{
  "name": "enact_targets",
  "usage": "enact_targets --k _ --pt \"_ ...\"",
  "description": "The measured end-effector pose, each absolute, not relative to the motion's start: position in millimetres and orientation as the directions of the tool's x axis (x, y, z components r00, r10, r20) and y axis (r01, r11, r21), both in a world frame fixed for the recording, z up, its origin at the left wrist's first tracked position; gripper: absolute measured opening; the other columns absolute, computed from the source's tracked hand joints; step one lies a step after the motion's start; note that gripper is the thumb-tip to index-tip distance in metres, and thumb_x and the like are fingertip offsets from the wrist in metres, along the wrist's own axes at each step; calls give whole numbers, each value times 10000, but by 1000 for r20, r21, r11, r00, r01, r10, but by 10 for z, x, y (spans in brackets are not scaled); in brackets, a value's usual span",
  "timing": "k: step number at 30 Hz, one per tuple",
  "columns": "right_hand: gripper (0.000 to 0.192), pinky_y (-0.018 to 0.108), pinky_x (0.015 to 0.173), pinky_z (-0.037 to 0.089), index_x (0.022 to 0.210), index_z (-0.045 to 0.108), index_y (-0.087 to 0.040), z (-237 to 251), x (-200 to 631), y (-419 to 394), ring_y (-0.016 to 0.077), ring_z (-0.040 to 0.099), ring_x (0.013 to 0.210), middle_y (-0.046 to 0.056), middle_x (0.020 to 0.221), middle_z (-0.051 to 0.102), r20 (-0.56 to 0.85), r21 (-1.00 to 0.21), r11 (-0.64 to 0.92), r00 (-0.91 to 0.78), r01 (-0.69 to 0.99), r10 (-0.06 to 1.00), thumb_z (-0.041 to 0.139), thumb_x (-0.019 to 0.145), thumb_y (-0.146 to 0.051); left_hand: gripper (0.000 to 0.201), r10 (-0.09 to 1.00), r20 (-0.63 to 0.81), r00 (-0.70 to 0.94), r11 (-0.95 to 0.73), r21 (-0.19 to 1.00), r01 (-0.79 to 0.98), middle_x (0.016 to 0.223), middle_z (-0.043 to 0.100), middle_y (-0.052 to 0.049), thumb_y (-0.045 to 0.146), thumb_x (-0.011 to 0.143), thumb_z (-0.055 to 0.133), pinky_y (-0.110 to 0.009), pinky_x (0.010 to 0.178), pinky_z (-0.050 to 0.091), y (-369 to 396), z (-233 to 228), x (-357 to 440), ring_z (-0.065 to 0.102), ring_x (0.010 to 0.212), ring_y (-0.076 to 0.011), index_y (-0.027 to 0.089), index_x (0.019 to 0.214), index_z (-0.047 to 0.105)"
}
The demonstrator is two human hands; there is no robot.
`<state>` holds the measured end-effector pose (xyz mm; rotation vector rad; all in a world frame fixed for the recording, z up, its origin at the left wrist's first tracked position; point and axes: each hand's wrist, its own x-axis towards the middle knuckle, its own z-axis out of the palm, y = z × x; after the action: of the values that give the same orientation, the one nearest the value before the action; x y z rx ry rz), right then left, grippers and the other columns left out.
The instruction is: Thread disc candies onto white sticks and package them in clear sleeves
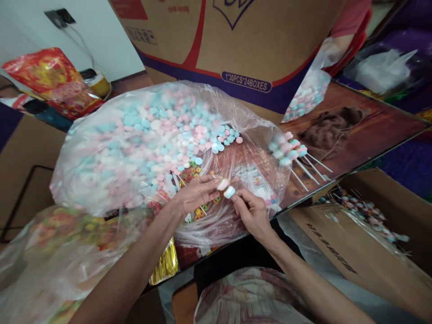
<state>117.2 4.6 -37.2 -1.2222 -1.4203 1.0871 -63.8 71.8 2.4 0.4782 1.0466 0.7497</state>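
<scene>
My left hand (199, 192) pinches a pink-and-white marshmallow (222, 183) by its edge. Close against it is a blue-and-white marshmallow (230, 192), gripped between the thumb and fingers of my right hand (251, 210). Whether a stick joins the two cannot be seen. Both hands are above the open mouth of a large clear plastic bag (249, 114) full of pink, blue and white marshmallows (151, 135). Ring-shaped gummies (199, 213) and white sticks lie under my left hand. To the right, several finished-looking marshmallow skewers (297, 150) rest together with their sticks toward the table edge.
A big cardboard carton (216, 54) stands behind the bag. An open box (337, 243) with wrapped sweets is at the lower right. A brown cloth (332, 130), a red snack packet (54, 81), a bag of gummies (77, 243) and gold foil strips (165, 265) lie around. Another person's arm shows at upper right.
</scene>
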Motion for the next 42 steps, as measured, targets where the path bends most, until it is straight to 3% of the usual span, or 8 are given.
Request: enact_targets --k 5,9,13,16,19,25,33,42 --pt "281 245 531 340 690 537 -208 -356 1169 4 100 429 507 -53 557 473 172 -971 172 -11 168 985 526 963 -270 250 729 -591 346 682 674 -285 837 744 -64 198 607 927 -270 816 550 628 33 -477 686 811 -142 122 768 751" --pt "317 248 535 353 652 525 -212 -329 1151 31 106 440 521 -41 574 495 144 -985 138 51 107 988 549 957 -296 352 823 -451 345 535 819 -207 856 730 -63 396 627 909 -285 826 531 684 56 -391 665 832 -157 138 813 759" --pt "278 251 538 361 705 542 -215 -333 1148 69 116 444 539 -36 602 513 51 -998 46 93 48 994 551 958 -329 329 963 -227 144 192 956 223 724 660 -35 479 893 621 -301 727 489 922 39 -534 611 725 -172 179 830 742" --pt "270 251 556 370 718 542 -212 -357 1146 81 120 454 560 -35 613 511 20 -999 17 95 37 995 548 959 -334 200 998 36 45 -57 659 750 721 601 -44 277 896 575 -325 761 453 1130 -2 -754 597 772 -214 193 815 737" --pt "275 250 559 372 724 547 -211 -381 1138 86 121 458 566 -35 615 508 14 -1000 11 76 29 997 543 963 -348 194 996 81 31 -56 326 944 914 622 -100 260 892 568 -349 779 443 1266 -39 -893 623 876 -269 197 978 730" --pt "279 253 567 371 708 536 -211 -379 1134 90 121 459 570 -36 612 505 8 -1000 7 66 17 998 547 956 -339 232 1000 15 28 -28 63 998 1008 641 -184 193 903 514 -396 771 448 1391 -11 -839 637 919 -338 163 1097 636" --pt "273 258 550 356 733 549 -212 -411 1132 92 125 455 564 -35 611 502 -12 -999 -14 40 30 999 542 960 -363 416 956 105 272 -292 307 906 1037 711 -103 122 839 492 -347 837 467 1569 -6 -686 646 959 -269 196 1222 636" --pt "269 258 544 351 727 544 -213 -381 1129 93 122 444 557 -41 600 489 -31 -999 -32 39 33 999 545 957 -353 360 941 82 328 -338 249 908 1053 628 -121 144 893 448 -356 835 463 1758 -173 -643 609 942 -260 195 1163 681"
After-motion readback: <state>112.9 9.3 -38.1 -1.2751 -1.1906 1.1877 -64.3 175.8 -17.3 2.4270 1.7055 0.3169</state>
